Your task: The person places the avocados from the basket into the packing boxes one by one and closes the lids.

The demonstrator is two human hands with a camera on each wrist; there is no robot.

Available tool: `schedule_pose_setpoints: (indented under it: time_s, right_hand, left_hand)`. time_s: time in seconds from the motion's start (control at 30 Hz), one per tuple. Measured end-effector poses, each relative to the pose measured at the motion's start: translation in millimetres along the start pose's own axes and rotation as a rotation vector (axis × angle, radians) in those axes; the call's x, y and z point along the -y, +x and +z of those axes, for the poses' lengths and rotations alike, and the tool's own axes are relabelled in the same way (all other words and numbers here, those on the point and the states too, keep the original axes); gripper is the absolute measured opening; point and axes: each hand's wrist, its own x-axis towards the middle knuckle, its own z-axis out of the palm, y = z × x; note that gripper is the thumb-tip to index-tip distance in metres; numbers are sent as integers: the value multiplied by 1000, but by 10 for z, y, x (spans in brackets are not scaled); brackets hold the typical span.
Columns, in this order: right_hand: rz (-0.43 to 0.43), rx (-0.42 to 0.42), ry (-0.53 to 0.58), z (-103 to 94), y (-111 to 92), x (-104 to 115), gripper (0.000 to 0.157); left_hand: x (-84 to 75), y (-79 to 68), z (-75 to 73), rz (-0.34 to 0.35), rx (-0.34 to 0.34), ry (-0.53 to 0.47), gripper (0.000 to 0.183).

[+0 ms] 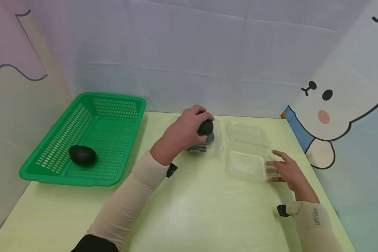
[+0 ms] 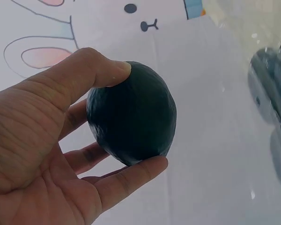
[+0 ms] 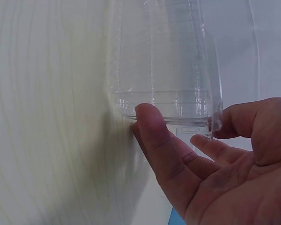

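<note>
My left hand [image 1: 185,130] grips a dark avocado [image 2: 133,115], thumb on one side and fingers on the other, above a clear plastic container [image 1: 218,140]. Several dark avocados [image 2: 267,84] lie in that container, partly hidden by my hand in the head view. On the right, a second clear plastic container [image 1: 247,161] lies on the table with its lid half folded back, and nothing is inside. My right hand [image 1: 286,171] holds its right end, thumb at the rim and fingertips [image 3: 150,115] against the end wall.
At the left stands a green basket [image 1: 135,140] with one avocado [image 1: 83,155] inside. The pale table [image 1: 192,217] meets a white curtain [image 1: 176,45] behind, and a cartoon-printed curtain [image 1: 352,84] hangs along its right edge.
</note>
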Motion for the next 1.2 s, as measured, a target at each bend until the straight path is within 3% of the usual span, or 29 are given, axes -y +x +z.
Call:
schedule_pose_setpoints:
  time_s: [0.43,0.77,1.2]
  right_hand:
    - [-20,-4,1,7,-23,-1,64]
    - [-8,-8,-4,12,-21,1,64]
    - [29,-34,-23,12,9,4,66]
  left_hand:
    - [-233,262,629,115,64,37,49]
    - [-437,377,1009,161,140,162,50]
    - [-535,384,1153,190,168,219,51]
